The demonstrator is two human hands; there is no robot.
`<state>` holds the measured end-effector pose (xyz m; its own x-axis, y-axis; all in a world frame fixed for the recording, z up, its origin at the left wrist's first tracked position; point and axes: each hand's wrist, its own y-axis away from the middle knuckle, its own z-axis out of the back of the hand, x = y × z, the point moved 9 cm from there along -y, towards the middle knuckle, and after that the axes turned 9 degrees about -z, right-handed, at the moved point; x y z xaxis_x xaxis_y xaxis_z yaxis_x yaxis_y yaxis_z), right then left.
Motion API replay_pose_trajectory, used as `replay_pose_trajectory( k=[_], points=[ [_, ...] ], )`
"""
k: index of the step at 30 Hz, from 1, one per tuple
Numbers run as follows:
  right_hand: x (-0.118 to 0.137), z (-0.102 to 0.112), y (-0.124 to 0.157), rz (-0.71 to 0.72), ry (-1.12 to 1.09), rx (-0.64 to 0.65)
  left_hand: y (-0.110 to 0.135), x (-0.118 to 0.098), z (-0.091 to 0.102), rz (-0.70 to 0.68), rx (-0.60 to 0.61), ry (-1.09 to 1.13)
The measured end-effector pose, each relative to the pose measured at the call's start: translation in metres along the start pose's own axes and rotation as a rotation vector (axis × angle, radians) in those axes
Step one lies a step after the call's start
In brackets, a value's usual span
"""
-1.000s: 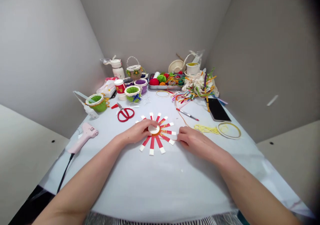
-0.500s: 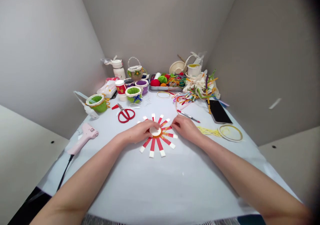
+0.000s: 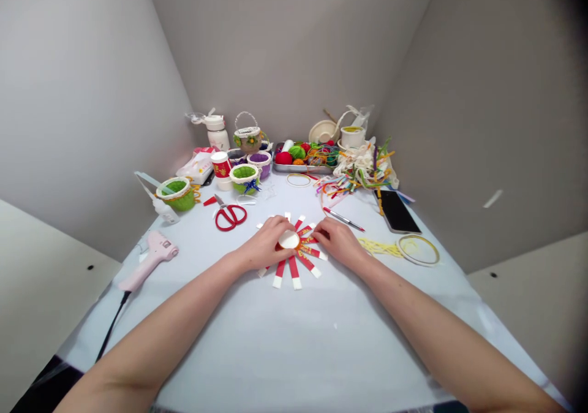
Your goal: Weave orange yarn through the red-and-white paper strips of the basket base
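A paper cup cut into red strips with white ends (image 3: 294,272) lies fanned out flat on the table around its round white base (image 3: 289,239). A band of orange yarn (image 3: 297,249) runs round the base's edge. My left hand (image 3: 267,244) holds the cup from the left, its fingers curved over the far side of the base and its thumb at the near side. My right hand (image 3: 335,236) is closed in a pinch by the tips of the right-hand strips; what lies between its fingertips is too small to make out.
Red-handled scissors (image 3: 231,217), a pink glue gun (image 3: 149,260) and a green basket (image 3: 179,195) are on the left. A pen (image 3: 343,219), phone (image 3: 397,211) and yellow yarn (image 3: 381,247) lie right. Behind are a tray of yarn balls (image 3: 303,168) and tangled yarn (image 3: 362,162).
My left hand has shifted slightly right and now reaches farther round the base, its thumb on the near edge. My right hand stays pinched close to the strips. The view has tilted a little.
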<state>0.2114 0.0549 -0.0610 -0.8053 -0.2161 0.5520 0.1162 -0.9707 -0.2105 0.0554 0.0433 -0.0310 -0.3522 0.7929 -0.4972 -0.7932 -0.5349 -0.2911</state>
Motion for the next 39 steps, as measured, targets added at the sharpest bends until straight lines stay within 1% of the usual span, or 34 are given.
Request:
replay_pose_trajectory(
  k=[3, 6, 9, 13, 19, 27, 31, 36, 39],
  points=[
    [0.001, 0.004, 0.001, 0.004, -0.058, 0.000, 0.004, 0.008, -0.001, 0.063, 0.001, -0.035],
    [0.006, 0.008, 0.006, 0.055, -0.128, 0.019, 0.005, 0.016, -0.001, 0.092, 0.023, -0.021],
    [0.010, 0.011, 0.012, 0.091, -0.149, 0.049, 0.002, 0.020, -0.003, 0.073, 0.046, 0.005],
    [0.014, 0.015, 0.019, 0.114, -0.112, 0.102, -0.003, 0.023, -0.007, 0.034, 0.049, 0.037],
    [0.026, 0.015, 0.028, 0.202, -0.027, 0.216, 0.002, 0.020, -0.009, -0.021, 0.036, 0.013],
    [0.038, 0.013, 0.040, 0.235, -0.008, 0.364, 0.004, 0.016, -0.007, -0.022, 0.024, -0.009],
    [0.046, 0.014, 0.048, 0.251, 0.021, 0.426, 0.003, 0.011, -0.005, -0.051, 0.023, 0.020],
    [0.058, 0.015, 0.065, 0.283, 0.051, 0.499, 0.003, 0.007, -0.003, -0.071, 0.087, 0.050],
    [0.062, 0.013, 0.075, 0.284, 0.111, 0.518, 0.003, 0.004, -0.002, -0.086, 0.125, 0.062]
  ],
)
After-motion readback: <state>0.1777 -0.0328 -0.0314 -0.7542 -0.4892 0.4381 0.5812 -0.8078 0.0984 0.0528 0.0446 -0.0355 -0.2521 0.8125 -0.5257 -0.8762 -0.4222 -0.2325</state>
